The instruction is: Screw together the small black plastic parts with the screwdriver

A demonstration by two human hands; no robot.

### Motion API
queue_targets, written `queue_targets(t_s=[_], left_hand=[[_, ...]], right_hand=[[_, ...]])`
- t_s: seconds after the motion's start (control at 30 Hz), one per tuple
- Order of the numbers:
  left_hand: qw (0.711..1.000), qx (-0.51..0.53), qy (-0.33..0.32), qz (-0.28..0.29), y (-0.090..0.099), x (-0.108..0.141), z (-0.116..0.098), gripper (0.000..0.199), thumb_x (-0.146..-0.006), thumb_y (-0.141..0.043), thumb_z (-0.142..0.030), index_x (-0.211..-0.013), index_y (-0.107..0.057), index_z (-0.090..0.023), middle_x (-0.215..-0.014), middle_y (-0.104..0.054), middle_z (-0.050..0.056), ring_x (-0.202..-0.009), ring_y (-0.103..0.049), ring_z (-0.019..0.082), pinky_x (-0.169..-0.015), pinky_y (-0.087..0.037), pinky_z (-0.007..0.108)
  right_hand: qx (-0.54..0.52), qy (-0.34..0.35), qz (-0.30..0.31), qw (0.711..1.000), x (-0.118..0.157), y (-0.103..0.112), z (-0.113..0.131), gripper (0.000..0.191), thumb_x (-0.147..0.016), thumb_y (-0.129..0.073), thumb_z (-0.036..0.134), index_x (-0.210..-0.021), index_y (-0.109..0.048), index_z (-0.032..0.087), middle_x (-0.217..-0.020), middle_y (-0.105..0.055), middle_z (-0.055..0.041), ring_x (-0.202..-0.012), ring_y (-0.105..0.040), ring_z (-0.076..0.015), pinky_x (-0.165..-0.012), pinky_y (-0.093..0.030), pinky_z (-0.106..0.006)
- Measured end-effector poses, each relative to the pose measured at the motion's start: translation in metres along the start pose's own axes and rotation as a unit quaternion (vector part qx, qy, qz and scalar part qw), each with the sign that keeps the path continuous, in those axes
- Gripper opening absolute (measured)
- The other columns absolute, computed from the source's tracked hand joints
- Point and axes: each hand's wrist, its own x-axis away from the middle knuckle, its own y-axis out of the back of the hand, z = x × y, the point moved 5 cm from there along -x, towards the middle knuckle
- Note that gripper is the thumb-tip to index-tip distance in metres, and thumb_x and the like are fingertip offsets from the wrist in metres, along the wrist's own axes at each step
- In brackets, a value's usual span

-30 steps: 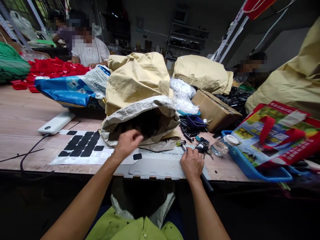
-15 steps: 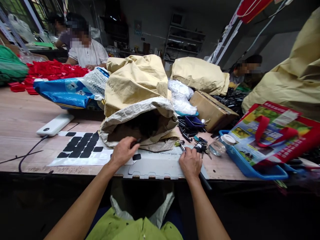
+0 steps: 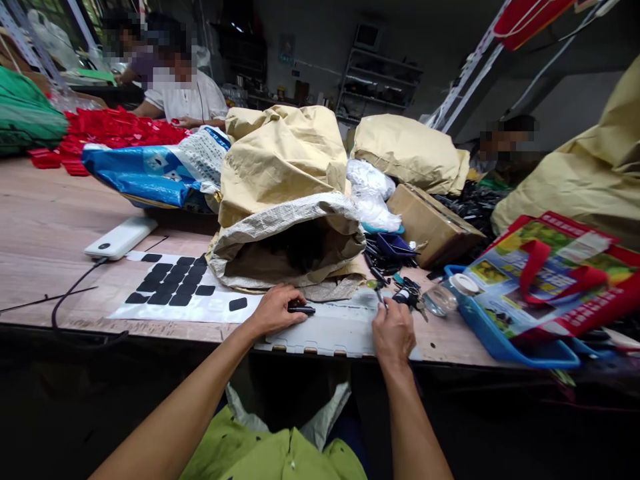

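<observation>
My left hand (image 3: 281,310) is closed on a short black rod-like piece (image 3: 303,310), pinched at its end, just above a grey board (image 3: 330,327) at the table's front edge. My right hand (image 3: 395,332) is wrapped around what looks like a small hammer; its metal neck and yellowish head (image 3: 375,285) stick out past the fingers, and most of the handle is hidden. Behind my hands a tan sack (image 3: 285,160) lies with its mouth toward me, dark inside. Left of my left hand, black rounded patches (image 3: 173,280) lie on a white sheet (image 3: 150,312), with a separate patch (image 3: 238,304) near the fingers.
A white power bank (image 3: 120,238) with a cable lies at left. Keys (image 3: 413,290), a glass jar (image 3: 440,301) and a blue tray (image 3: 520,350) under a printed bag (image 3: 555,273) are at right. A cardboard box (image 3: 433,223) stands behind. Co-workers sit beyond.
My left hand has moved right and away from the sack's mouth, bringing the black piece over the grey board. My right hand keeps its grip on the hammer. The whole view has shifted slightly.
</observation>
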Motion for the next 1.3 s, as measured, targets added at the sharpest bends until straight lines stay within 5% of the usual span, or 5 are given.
queue_targets(t_s=[0.1,0.27,0.67,1.07,1.3], left_hand=[[1.0,0.01,-0.002,-0.001,0.0,0.0,0.002,0.021,-0.075,-0.083,-0.034,-0.092,-0.076,-0.023,-0.09,-0.072,0.002,-0.088,-0.06,0.022,-0.083,-0.041,0.032],[1.0,0.012,0.004,-0.011,0.001,0.0,0.002,0.02,-0.075,-0.083,-0.034,-0.091,-0.079,-0.023,-0.087,-0.071,0.003,-0.087,-0.059,0.021,-0.083,-0.041,0.031],[1.0,0.016,-0.016,0.005,0.005,0.001,-0.002,0.014,-0.077,-0.081,-0.027,-0.09,-0.081,-0.023,-0.081,-0.065,0.001,-0.083,-0.055,0.018,-0.077,-0.038,0.029],[0.999,0.043,-0.007,-0.013,0.003,0.002,0.002,0.022,-0.076,-0.081,-0.027,-0.097,-0.083,-0.024,-0.085,-0.068,0.002,-0.084,-0.058,0.019,-0.082,-0.041,0.03],[1.0,0.017,-0.018,-0.005,0.004,0.003,-0.002,0.03,-0.069,-0.08,-0.025,-0.099,-0.08,-0.021,-0.093,-0.071,0.004,-0.09,-0.06,0.023,-0.084,-0.042,0.033]], right_hand=[[-0.141,0.023,0.004,0.99,0.022,0.012,0.012,0.035,-0.101,-0.043,0.031,-0.122,-0.067,0.017,-0.117,-0.067,-0.0136,-0.106,-0.061,-0.0249,-0.088,-0.046,-0.033],[-0.324,0.117,0.119,0.931,0.07,0.006,0.048,0.039,-0.103,-0.043,0.039,-0.128,-0.064,0.018,-0.124,-0.069,-0.0128,-0.113,-0.064,-0.0235,-0.094,-0.052,-0.035],[-0.281,0.242,0.099,0.923,0.104,0.001,0.087,0.04,-0.105,-0.041,0.025,-0.139,-0.062,0.026,-0.108,-0.068,-0.0076,-0.097,-0.067,-0.0179,-0.087,-0.053,-0.028],[-0.273,0.225,0.086,0.931,0.09,0.006,0.07,0.037,-0.105,-0.043,0.027,-0.133,-0.065,0.025,-0.109,-0.069,-0.0068,-0.098,-0.067,-0.0171,-0.088,-0.051,-0.028],[-0.125,0.143,-0.001,0.982,0.02,0.006,0.03,0.032,-0.1,-0.051,0.028,-0.126,-0.07,0.024,-0.107,-0.069,-0.0059,-0.093,-0.061,-0.0188,-0.08,-0.044,-0.029]])
